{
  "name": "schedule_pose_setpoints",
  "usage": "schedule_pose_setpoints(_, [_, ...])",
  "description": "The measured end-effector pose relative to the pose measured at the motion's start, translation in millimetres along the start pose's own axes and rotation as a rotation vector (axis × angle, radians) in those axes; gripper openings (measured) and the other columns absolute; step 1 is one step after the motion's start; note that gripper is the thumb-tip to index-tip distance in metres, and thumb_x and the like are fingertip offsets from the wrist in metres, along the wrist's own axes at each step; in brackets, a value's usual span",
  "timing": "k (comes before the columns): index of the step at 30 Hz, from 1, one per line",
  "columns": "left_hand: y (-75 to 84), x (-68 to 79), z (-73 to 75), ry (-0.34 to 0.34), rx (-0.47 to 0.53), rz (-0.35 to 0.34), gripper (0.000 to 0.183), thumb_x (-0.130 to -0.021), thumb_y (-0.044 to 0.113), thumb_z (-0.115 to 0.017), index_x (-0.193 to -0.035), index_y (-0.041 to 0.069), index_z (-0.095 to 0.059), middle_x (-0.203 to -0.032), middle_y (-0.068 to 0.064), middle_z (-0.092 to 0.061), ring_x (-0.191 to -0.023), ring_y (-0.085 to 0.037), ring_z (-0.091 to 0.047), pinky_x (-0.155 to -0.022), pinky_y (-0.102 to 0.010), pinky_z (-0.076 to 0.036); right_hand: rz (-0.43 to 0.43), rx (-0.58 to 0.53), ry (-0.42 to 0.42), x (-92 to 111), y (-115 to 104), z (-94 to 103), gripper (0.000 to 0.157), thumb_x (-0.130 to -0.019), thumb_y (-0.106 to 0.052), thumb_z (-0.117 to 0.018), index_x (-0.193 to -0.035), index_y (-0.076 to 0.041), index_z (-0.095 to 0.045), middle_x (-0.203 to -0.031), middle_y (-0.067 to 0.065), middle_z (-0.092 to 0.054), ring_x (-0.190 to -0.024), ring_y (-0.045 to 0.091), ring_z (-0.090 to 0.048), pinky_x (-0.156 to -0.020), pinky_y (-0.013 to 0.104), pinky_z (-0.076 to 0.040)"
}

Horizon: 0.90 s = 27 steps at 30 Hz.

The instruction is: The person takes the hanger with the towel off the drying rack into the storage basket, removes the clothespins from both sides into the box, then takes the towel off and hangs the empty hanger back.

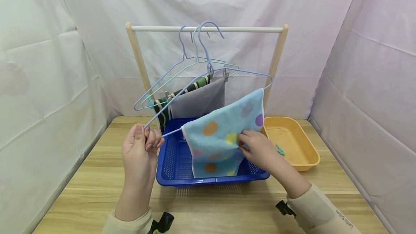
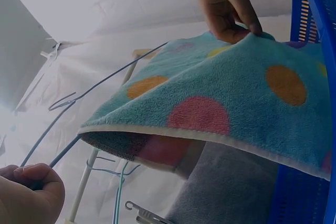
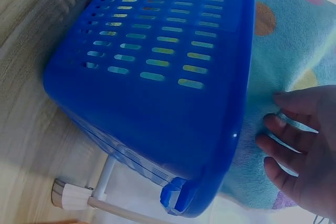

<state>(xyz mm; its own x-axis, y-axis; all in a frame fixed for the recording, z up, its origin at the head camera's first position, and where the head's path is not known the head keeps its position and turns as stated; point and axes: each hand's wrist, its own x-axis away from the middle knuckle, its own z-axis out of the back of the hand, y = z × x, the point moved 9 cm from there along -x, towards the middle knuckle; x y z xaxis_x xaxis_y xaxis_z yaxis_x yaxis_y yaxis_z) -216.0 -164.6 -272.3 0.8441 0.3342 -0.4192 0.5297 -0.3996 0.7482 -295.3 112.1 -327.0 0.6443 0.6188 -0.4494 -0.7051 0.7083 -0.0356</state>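
My left hand (image 1: 143, 143) grips one end of a blue wire hanger (image 1: 242, 70), held tilted in front of the rack. Over the hanger's lower bar drapes a light blue towel (image 1: 208, 133) with coloured dots, its lower edge hanging into the blue basket (image 1: 212, 182). With my right hand (image 1: 258, 147), I pinch a fold on the towel's front; the left wrist view shows the thumb and fingers (image 2: 231, 30) at this fold. In the right wrist view the right hand (image 3: 310, 145) is against the cloth beside the basket's rim.
A rack with a white rod (image 1: 156, 29) stands behind, carrying two more hangers. A grey cloth (image 1: 198, 100) and a green striped cloth (image 1: 162, 115) hang there with clips (image 1: 226, 74). At right, a yellow tray (image 1: 289, 136) contains a green clothespin (image 1: 280, 150).
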Motion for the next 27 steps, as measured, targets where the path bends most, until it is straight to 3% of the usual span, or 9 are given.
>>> schedule_pose_setpoints(13, [-0.1, 0.2, 2.2, 0.022, -0.01, -0.012, 0.032, -0.107, 0.025, -0.036, -0.081, 0.006, -0.038, -0.064, -0.004, -0.029, -0.064, -0.02, -0.036, -0.062, -0.027, -0.035, -0.013, -0.045, -0.112, 1, -2, -9.6, 0.02, -0.079, -0.008, -0.078, -0.079, -0.016, -0.061, -0.079, -0.006, -0.054, -0.072, 0.013, -0.054, -0.065, 0.031, -0.05])
schedule_pose_setpoints(27, [1.7, -1.0, 5.0, 0.053, 0.069, -0.053, 0.034, -0.105, 0.027, -0.04, -0.079, 0.005, -0.037, -0.063, -0.004, -0.027, -0.062, -0.02, -0.032, -0.059, -0.028, -0.029, -0.022, -0.043, -0.205, 6, 1, -24.1, 0.02, -0.082, -0.009, -0.075, -0.076, -0.019, -0.058, -0.074, -0.009, -0.05, -0.067, 0.01, -0.047, -0.061, 0.028, -0.045])
